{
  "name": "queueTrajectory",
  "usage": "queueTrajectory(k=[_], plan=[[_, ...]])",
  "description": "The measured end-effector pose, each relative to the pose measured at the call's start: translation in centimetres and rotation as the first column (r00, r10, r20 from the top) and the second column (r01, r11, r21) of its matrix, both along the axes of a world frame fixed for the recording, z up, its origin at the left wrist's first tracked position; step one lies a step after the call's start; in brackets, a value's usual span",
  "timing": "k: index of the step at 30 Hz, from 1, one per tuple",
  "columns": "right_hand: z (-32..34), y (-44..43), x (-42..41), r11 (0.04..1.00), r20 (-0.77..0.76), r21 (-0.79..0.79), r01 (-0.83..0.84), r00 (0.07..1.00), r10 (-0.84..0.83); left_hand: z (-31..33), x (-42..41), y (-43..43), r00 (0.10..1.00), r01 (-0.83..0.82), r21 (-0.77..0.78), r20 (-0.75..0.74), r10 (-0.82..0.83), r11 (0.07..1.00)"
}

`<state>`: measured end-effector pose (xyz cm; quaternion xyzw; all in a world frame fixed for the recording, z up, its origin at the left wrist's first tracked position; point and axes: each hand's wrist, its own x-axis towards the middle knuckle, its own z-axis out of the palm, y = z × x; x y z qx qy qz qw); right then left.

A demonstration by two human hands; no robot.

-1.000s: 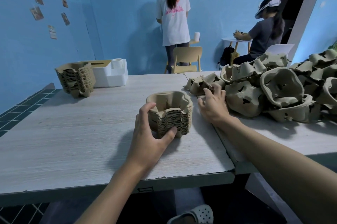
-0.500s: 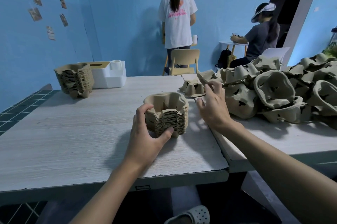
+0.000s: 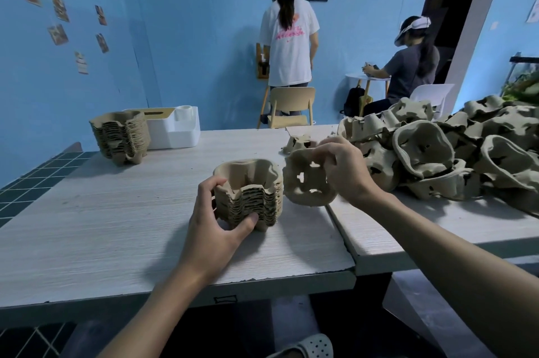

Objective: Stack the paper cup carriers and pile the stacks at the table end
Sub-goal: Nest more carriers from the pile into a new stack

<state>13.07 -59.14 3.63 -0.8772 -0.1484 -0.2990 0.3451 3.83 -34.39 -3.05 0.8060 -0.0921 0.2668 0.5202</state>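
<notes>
- The left hand is nearest. Its fingers curl round the near left corner of the growing stack and its thumb presses low on the front wall, holding the stack down on the table.
- The stack looks like moulded pulp: light, rough rather than slippery, and fairly stiff once nested. A low side grip like this one suits it, while squeezing the thin top rim would probably buckle it.
- Just right of the stack, the right hand pinches a single carrier by its upper rim, thumb and fingertips closed on the edge. The carrier hangs tilted with its underside toward the camera, and light shows through the cut-outs.
- The carrier is blurred, so I cannot tell whether its lower edge touches the table or hangs just clear.
- One carrier alone looks flimsy and easy to crease. The rim between pockets is probably the safest hold, and it must be turned cups-up and squared with the stack before it will nest.
- Farther right, the heap of loose carriers lies tangled on the second table. Lifting one may drag its neighbours along.
- At the far left end a finished stack stands just beside a white box.
</notes>
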Motion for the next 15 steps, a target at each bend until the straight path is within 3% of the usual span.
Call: queueTrajectory(k=[3, 7, 9, 12, 15], plan=[[-0.4, 0.4, 0.8, 1.0, -0.093, -0.024, -0.017, 0.996, 0.014, -0.2, -0.4, 0.5, 1.0, -0.007, -0.015, -0.01, 0.007, 1.0], [-1.3, 1.2, -0.4, 0.968, -0.03, -0.234, -0.088, 0.996, 0.083, -0.5, -0.4, 0.6, 1.0, -0.004, -0.018, -0.009, 0.003, 1.0], [-1.7, 1.6, -1.5, 0.934, -0.107, -0.304, -0.189, 0.981, 0.164, -0.6, -0.4, 0.6, 1.0, -0.004, -0.019, -0.007, 0.004, 1.0], [-2.6, 1.7, -2.3, 0.881, -0.2, -0.424, -0.208, 0.971, 0.133, -0.7, -0.4, 0.5, 1.0, -0.015, -0.01, -0.004, 0.015, 1.0], [-3.5, 1.6, -2.4, 0.877, -0.094, -0.468, -0.109, 0.993, 0.074, -0.7, -0.5, 0.4, 1.0, -0.019, -0.016, 0.002, 0.019, 1.0]])
